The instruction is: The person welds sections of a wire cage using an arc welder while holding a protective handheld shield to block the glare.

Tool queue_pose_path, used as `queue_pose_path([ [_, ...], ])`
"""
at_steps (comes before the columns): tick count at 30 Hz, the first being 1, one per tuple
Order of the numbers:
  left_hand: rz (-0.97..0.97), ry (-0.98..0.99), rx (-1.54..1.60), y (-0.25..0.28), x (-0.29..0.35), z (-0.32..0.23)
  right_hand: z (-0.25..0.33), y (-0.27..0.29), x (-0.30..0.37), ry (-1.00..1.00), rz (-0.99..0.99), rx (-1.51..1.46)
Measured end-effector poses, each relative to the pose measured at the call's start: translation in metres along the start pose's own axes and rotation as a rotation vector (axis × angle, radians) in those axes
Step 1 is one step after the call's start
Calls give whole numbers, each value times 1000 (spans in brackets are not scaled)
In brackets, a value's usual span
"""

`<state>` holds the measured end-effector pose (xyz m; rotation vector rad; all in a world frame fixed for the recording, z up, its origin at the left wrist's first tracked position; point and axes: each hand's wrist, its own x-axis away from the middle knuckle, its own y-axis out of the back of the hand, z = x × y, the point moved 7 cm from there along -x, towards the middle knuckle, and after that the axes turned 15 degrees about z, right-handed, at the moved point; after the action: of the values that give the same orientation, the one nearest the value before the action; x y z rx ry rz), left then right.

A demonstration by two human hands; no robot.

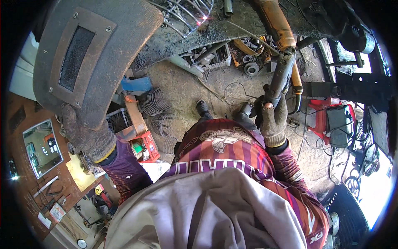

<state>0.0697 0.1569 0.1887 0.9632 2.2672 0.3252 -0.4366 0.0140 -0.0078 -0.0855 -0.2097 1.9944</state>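
My left hand (83, 130), in a grey knit work glove, is closed around the lower edge of a dark welding shield (112, 50) with a rectangular dark window. In my gloved right hand (273, 120) is a grey electrode holder (283, 72), gripped near its lower end. A thin welding rod (253, 34) sticks out of it toward the upper left. Beyond the shield, on the bench, lies a frame of bent metal rods (182, 16), with small glowing pink-white spots at its near right side.
The dark, gritty workbench (182, 43) runs across the far side. An orange power tool (277, 25) rests near the holder. Beneath are crates of metal parts (248, 58). Wire coils (155, 103) and a red crate (149, 147) stand left; a red stool (321, 120) and loose cables lie right.
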Motion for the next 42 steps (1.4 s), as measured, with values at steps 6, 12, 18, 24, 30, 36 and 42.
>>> queue_pose_path([
  [6, -113, 147, 388, -22, 9, -15, 12, 4, -11, 4, 44, 81],
  [12, -87, 209, 540, -43, 22, -40, 18, 12, -20, -10, 75, -50],
  [18, 199, 231, 693, -115, 45, -106, 39, 29, -33, 42, 61, -85],
  [24, 648, 527, 646, -198, 100, -122, 67, 38, -38, -25, 80, -366],
  [30, 969, 386, 542, -244, 134, -131, 43, 62, -21, -72, -48, -180],
  [36, 1235, 383, 659, -253, 114, -141, 47, 59, -24, -28, -158, -303],
  [42, 265, 374, 659, -217, -69, -57, 42, 53, -17, 43, -284, -190],
])
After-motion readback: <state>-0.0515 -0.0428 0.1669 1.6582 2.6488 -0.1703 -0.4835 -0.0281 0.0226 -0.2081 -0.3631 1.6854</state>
